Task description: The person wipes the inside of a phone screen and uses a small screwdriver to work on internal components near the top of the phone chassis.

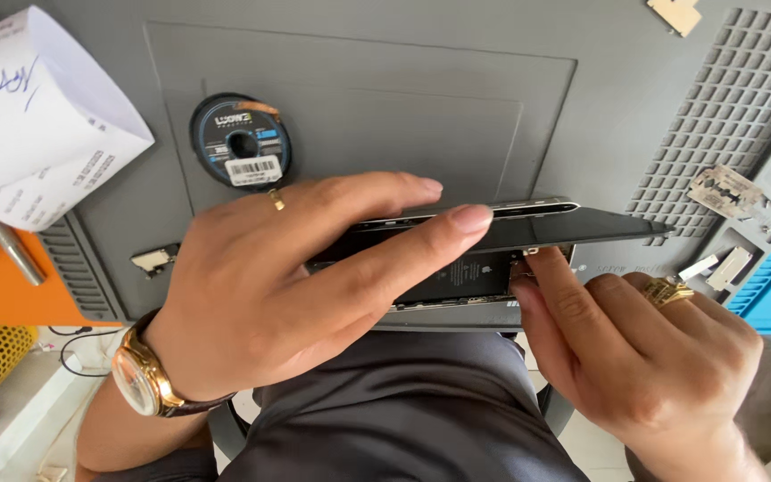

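My left hand [292, 277] grips an opened smartphone [457, 277] at the near edge of the grey work mat [359, 107]. Its fingers press on the dark screen panel [573, 228], which is lifted away from the phone's body like a lid. The black battery and inner parts show in the gap. My right hand [635, 344], with a gold ring, reaches in from the right; its fingertips touch small parts inside the phone near the upper right corner of the battery. A gold watch sits on my left wrist.
A black spool with a label [241, 140] lies on the mat behind my left hand. Curled white paper [33, 116] sits at far left over an orange surface. A razor blade [725, 190] and small white pieces [726, 266] rest in the mat's right compartments. A small metal part [153, 260] lies left.
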